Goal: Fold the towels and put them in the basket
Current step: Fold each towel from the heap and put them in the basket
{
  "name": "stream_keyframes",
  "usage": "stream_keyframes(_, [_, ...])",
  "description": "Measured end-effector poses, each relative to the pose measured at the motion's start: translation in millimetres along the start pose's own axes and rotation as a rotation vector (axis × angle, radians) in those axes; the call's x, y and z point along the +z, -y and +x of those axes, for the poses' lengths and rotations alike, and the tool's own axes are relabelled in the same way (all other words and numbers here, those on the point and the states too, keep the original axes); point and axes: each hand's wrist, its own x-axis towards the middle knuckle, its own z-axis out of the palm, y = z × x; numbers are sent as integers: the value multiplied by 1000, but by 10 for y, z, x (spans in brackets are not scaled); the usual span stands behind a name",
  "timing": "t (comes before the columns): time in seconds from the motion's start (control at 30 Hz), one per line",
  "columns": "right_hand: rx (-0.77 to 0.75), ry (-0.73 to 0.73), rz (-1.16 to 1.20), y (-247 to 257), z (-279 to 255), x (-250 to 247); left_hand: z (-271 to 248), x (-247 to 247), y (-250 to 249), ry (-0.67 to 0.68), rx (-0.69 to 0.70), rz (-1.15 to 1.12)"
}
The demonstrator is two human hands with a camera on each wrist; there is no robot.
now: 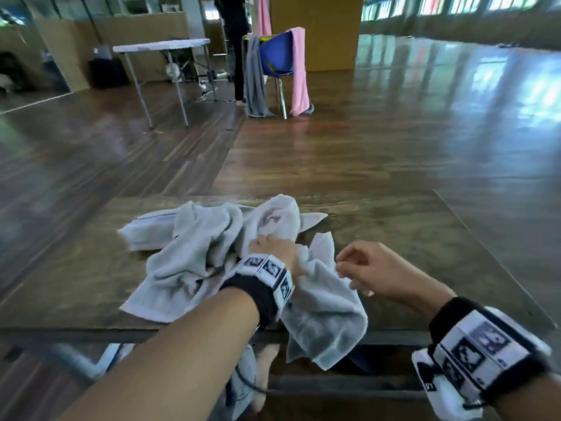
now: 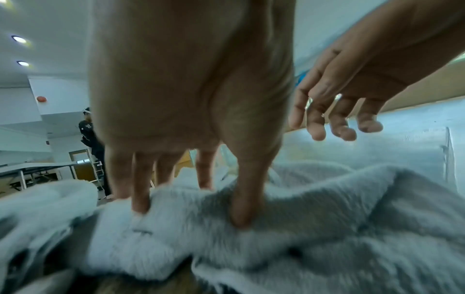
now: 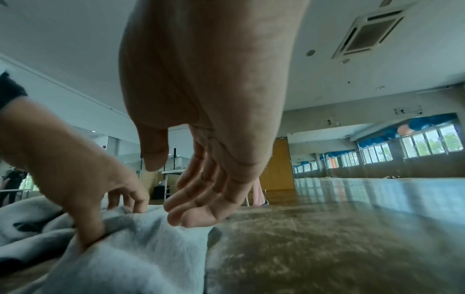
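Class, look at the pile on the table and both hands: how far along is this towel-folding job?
Done: one towel at the pile's far left looks folded. In hand: the left hand grips a crumpled towel that droops over the table edge; the right hand hovers open beside it. Left: folding the heap. No basket is in view.

left hand (image 1: pixel 274 245) grips crumpled towels (image 1: pixel 194 253); right hand (image 1: pixel 375 273) hovers beside.

Light grey towels (image 1: pixel 194 247) all crumpled in a heap on the wooden desk (image 1: pixel 409 238), one corner drooping over the near edge.
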Motion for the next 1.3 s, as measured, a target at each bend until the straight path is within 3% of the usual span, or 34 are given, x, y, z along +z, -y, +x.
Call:
stream_keyframes(0.07, [28, 12, 88, -116, 41, 28, 36, -6, -21, -192, 21, 21])
stream_keyframes(0.13, [35, 5, 145, -123, 83, 43, 88, -158, -92, -370, 132, -148])
stream_keyframes(0.23, [7, -77, 167, -76, 138, 35, 30, -376, -325, -410, 416, -629])
stream_keyframes(0.33, [-8, -258, 70, -38, 223, -114, 57, -510, -557, -439, 610, -855])
stream_keyframes(0.47, [16, -671, 56, -23, 252, -524, 251, -466, -585, -379, 554, -879])
stream_keyframes(0.6, [-28, -974, 514, -160, 148, -933, 450, -335, -503, -361, 485, -620])
stream_keyframes(0.67, [-61, -954, 713, -275, 54, -1059, 514, -332, -528, -380, 437, -603])
stream_keyframes(0.73, [-67, -805, 757, -393, 7, -1108, 517, -388, -609, -397, 418, -688])
stream_keyframes(0.97, [44, -363, 87, -438, -45, -802, 393, -576, -848, -343, 359, -1137])
stream_keyframes(1.07, [22, -134, -51, -395, -130, -625, 355, -632, -909, -267, 316, -1350])
stream_keyframes(1.17, [-26, -176, -156, -388, -160, -542, 277, -659, -978, -158, 298, -1569])
stream_keyframes(1.3, [-76, -346, -99, -386, -163, -531, 202, -614, -1067, 23, 304, -1766])
